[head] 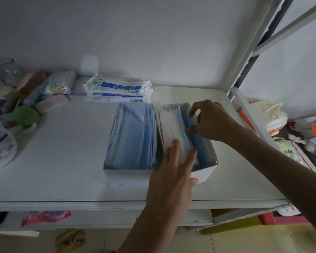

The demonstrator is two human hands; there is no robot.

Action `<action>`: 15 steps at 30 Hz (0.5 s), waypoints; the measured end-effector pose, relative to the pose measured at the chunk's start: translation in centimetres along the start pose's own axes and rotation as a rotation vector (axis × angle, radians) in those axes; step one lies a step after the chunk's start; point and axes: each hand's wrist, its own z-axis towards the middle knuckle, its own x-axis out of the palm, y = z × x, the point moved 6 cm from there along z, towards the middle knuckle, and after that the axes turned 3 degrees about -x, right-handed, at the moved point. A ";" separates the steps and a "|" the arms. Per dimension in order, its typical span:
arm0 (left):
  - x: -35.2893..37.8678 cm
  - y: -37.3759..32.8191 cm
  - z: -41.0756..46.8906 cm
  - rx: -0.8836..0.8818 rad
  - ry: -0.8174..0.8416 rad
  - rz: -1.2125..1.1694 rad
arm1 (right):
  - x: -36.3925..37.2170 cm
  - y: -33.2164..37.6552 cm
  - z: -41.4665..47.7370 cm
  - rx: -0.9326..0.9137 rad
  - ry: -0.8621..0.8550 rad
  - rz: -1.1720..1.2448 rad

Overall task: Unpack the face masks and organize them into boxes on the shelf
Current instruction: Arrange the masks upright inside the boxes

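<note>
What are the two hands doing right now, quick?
Left hand: open, straight fingers pressing the masks.
Right hand: pinching those masks too.

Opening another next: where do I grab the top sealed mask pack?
Pinch the top pack by its crimped right end, coming from the right: it lies flat on another pack, the flap juts out, a full box blocks the front.

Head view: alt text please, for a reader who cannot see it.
Two hands work in the right box of two open white boxes on a white shelf: the left hand presses flat against its stack of face masks while the right hand pinches the blue ones beside it. The left box is full of blue masks; sealed mask packs lie behind.
</note>
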 end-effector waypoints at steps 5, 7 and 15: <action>0.2 0.1 -0.2 -0.023 -0.023 0.024 | -1.0 -1.2 -0.1 0.093 -0.114 -0.044; 0.6 0.3 -0.2 -0.030 -0.021 0.044 | -1.5 -1.0 -0.1 0.103 -0.135 -0.038; 0.5 0.4 -0.3 0.004 -0.058 0.015 | -1.9 0.8 -0.4 -0.005 -0.125 0.016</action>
